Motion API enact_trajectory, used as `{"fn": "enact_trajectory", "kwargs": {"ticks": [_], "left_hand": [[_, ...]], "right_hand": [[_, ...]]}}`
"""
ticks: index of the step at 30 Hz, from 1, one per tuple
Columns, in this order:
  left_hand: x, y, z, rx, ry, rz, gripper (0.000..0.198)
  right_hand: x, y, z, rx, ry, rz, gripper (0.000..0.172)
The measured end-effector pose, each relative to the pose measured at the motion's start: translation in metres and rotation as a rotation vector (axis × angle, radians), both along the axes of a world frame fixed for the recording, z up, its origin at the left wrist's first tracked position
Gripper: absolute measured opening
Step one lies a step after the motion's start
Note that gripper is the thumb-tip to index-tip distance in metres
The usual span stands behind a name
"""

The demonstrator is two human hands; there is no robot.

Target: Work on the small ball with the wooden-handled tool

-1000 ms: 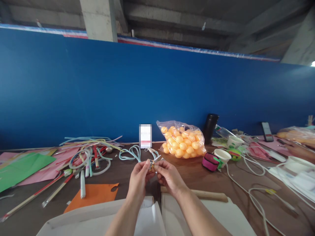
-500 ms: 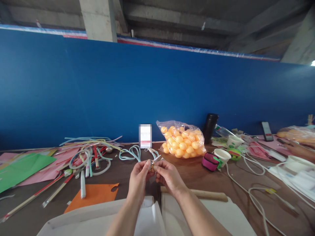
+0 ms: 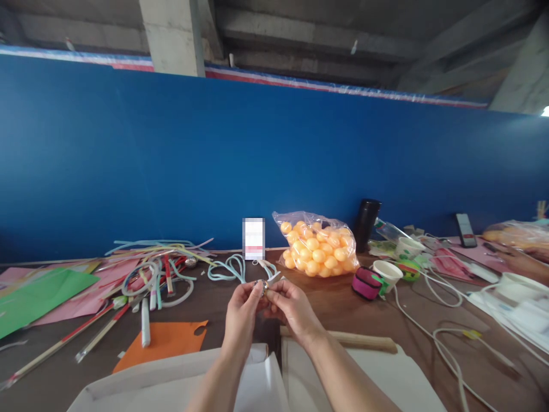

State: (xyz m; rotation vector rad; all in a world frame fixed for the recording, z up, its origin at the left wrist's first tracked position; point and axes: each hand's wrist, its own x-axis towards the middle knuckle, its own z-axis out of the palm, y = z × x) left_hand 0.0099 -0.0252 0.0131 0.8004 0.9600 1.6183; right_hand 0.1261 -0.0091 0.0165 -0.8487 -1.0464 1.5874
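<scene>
My left hand point(image 3: 242, 306) and my right hand point(image 3: 295, 306) meet in front of me above the brown table point(image 3: 231, 332). Between their fingertips they pinch a small shiny metal piece point(image 3: 265, 288), silvery with a hint of gold; its exact kind is too small to make out. Both thumbs lie on the near side, and the curled fingers hide much of it. Just behind the hands, a looped pale blue cord point(image 3: 227, 268) lies on the table. A round silvery ball point(image 3: 191, 262) rests farther left, by a heap of tubes.
A clear bag of orange balls point(image 3: 319, 252) stands behind my right hand. Coloured tubes point(image 3: 150, 274), green paper point(image 3: 47, 294) and orange paper point(image 3: 167, 340) lie left. Rightward are a purple pouch point(image 3: 366, 283), a paper cup point(image 3: 387, 272) and white cables point(image 3: 446, 343). Another person's hand point(image 3: 529, 266) shows far right.
My fingers have shifted slightly around the metal piece, with the right fingertips a little closer to the left ones. The other person's hand at the far right has moved.
</scene>
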Motion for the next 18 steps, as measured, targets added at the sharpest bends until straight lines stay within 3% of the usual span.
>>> {"fn": "enact_trajectory", "kwargs": {"ticks": [18], "left_hand": [[-0.0006, 0.0006, -0.0011, 0.02, 0.045, -0.001, 0.039]], "right_hand": [[-0.002, -0.0014, 0.0005, 0.033, -0.052, -0.034, 0.036]]}}
